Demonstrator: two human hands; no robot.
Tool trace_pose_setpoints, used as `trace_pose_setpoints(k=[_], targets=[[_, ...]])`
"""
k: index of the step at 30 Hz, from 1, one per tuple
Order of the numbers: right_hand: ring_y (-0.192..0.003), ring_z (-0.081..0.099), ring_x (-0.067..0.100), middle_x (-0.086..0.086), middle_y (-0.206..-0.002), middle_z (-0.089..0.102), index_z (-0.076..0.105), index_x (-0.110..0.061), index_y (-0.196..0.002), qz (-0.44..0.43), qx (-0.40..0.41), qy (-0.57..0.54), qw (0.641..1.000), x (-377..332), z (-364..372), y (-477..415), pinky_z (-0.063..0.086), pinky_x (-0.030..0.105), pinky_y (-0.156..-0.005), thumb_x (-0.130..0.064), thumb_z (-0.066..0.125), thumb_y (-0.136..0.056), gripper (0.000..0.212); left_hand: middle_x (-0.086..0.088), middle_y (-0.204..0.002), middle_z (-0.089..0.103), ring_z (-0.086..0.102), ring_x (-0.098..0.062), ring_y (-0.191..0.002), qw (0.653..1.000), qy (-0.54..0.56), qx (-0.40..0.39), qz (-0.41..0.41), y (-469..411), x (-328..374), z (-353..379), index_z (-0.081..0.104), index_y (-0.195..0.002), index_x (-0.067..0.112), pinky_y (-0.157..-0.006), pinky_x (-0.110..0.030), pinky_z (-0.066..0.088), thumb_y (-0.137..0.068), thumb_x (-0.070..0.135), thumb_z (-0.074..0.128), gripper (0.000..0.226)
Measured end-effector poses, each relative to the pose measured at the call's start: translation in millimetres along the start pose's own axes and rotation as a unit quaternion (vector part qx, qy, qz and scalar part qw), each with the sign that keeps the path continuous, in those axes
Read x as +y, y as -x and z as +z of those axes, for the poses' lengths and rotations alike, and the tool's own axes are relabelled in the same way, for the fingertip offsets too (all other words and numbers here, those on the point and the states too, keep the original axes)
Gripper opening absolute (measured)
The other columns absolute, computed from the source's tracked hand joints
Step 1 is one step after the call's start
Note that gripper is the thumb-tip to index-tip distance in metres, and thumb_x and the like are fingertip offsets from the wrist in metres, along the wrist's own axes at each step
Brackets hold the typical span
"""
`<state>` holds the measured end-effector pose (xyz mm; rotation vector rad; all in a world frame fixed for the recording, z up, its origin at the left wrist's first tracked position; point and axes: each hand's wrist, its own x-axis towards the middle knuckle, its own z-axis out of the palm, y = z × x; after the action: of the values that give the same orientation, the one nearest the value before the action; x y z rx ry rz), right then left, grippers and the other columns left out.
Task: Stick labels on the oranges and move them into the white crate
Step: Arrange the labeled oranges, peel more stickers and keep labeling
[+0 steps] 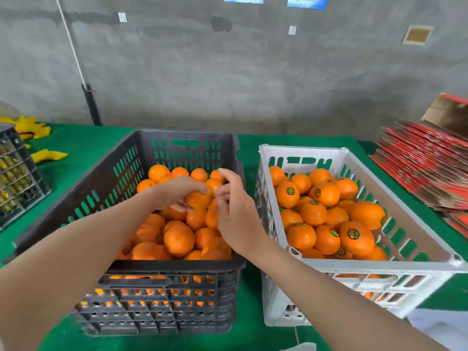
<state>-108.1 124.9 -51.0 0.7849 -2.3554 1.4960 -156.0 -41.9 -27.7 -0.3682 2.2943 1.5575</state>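
A black crate (pixel 121 173) in front of me is full of unlabelled oranges. My left hand (pixel 177 192) reaches into it and grips one orange (pixel 200 198) near the top of the heap. My right hand (pixel 234 206) hovers just right of that orange with fingers curled toward it; I cannot see whether a label sits between them. To the right stands the white crate (pixel 395 196), holding several oranges (pixel 326 214) with round green labels.
The crates stand side by side on a green cloth table (pixel 83 148). A stack of red flattened cartons (pixel 425 163) lies at the right. Another dark crate (pixel 17 173) and yellow wrappers (pixel 33 127) sit at the left. A concrete wall rises behind.
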Motion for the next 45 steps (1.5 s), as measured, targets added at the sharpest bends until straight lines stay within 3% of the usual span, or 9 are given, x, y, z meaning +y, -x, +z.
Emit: trace_pose_setpoints(k=[6,11,18,24,28,33,37,42,45], targets=[[-0.092,0.053,-0.008,-0.009,-0.097,0.058,0.053,-0.03,-0.093,0.034,0.088,-0.101,0.99,-15,-15,9,0.043,0.005,-0.071,-0.014,0.058,-0.091,0.016,-0.019,-0.113,0.066,0.071,-0.029,-0.083,0.955,0.282,-0.066,0.068,52,10,-7,0.052,-0.126,0.016,-0.067,-0.032,0.058,-0.079,0.038,0.059,0.053],[-0.105,0.049,-0.009,-0.002,-0.11,0.058,0.06,-0.024,-0.077,0.006,0.043,-0.14,0.989,-37,-45,18,0.039,0.0,-0.076,-0.007,0.061,-0.087,0.02,-0.013,-0.101,0.071,0.069,-0.025,-0.077,0.938,0.318,-0.089,0.102,93,10,18,0.056,-0.123,0.014,-0.06,-0.024,0.056,-0.076,0.045,0.062,0.056],[-0.106,0.048,-0.003,-0.003,-0.11,0.054,0.061,-0.018,-0.081,-0.033,0.004,-0.105,0.994,-50,-76,37,0.045,0.011,-0.082,-0.007,0.061,-0.088,0.013,-0.013,-0.119,0.066,0.068,-0.022,-0.099,0.929,0.322,-0.113,0.14,123,20,58,0.055,-0.128,0.011,-0.076,-0.03,0.057,-0.073,0.041,0.064,0.063],[-0.102,0.049,0.002,-0.003,-0.102,0.054,0.058,-0.014,-0.086,-0.063,0.018,0.006,0.998,-49,-93,52,0.047,0.03,-0.086,-0.014,0.058,-0.091,0.004,-0.007,-0.103,0.072,0.072,-0.018,-0.084,0.927,0.337,-0.088,0.138,137,26,87,0.059,-0.123,0.015,-0.064,-0.025,0.056,-0.071,0.039,0.067,0.058],[-0.093,0.053,0.006,-0.001,-0.099,0.057,0.058,-0.014,-0.086,-0.06,0.042,0.039,0.997,-47,-103,60,0.049,0.03,-0.08,-0.015,0.061,-0.089,0.004,-0.009,-0.118,0.067,0.069,-0.021,-0.098,0.925,0.342,-0.079,0.145,142,27,104,0.058,-0.125,0.015,-0.071,-0.03,0.058,-0.074,0.037,0.066,0.055],[-0.089,0.056,0.003,-0.019,-0.1,0.051,0.054,-0.025,-0.098,-0.054,0.095,-0.017,0.994,-40,-114,74,0.05,0.013,-0.067,-0.017,0.068,-0.083,0.022,-0.012,-0.121,0.065,0.068,-0.026,-0.104,0.913,0.375,-0.074,0.141,146,30,124,0.056,-0.126,0.015,-0.07,-0.031,0.058,-0.074,0.034,0.067,0.057],[-0.079,0.064,0.009,-0.014,-0.117,0.049,0.03,-0.039,-0.132,0.038,0.051,-0.107,0.992,-28,-134,75,0.056,0.025,-0.068,-0.031,0.076,-0.075,0.075,-0.012,-0.104,0.072,0.072,-0.022,-0.08,0.907,0.398,-0.082,0.11,146,29,140,0.057,-0.12,0.014,-0.059,-0.029,0.057,-0.07,0.033,0.068,0.055],[-0.105,0.056,0.0,-0.016,-0.116,0.054,0.037,-0.035,-0.131,0.04,-0.035,-0.134,0.99,-7,-131,89,0.053,0.02,-0.08,-0.034,0.074,-0.075,0.067,-0.014,-0.111,0.07,0.07,-0.027,-0.097,0.905,0.394,-0.11,0.118,130,29,163,0.06,-0.119,0.01,-0.069,-0.033,0.058,-0.081,0.036,0.062,0.045],[-0.103,0.055,0.008,-0.009,-0.113,0.05,0.044,-0.031,-0.122,0.029,0.013,-0.047,0.998,7,-133,84,0.054,0.023,-0.08,-0.017,0.077,-0.069,0.065,-0.013,-0.107,0.072,0.07,-0.026,-0.098,0.924,0.349,-0.104,0.117,115,36,179,0.06,-0.115,0.013,-0.073,-0.036,0.058,-0.086,0.047,0.052,0.045]])
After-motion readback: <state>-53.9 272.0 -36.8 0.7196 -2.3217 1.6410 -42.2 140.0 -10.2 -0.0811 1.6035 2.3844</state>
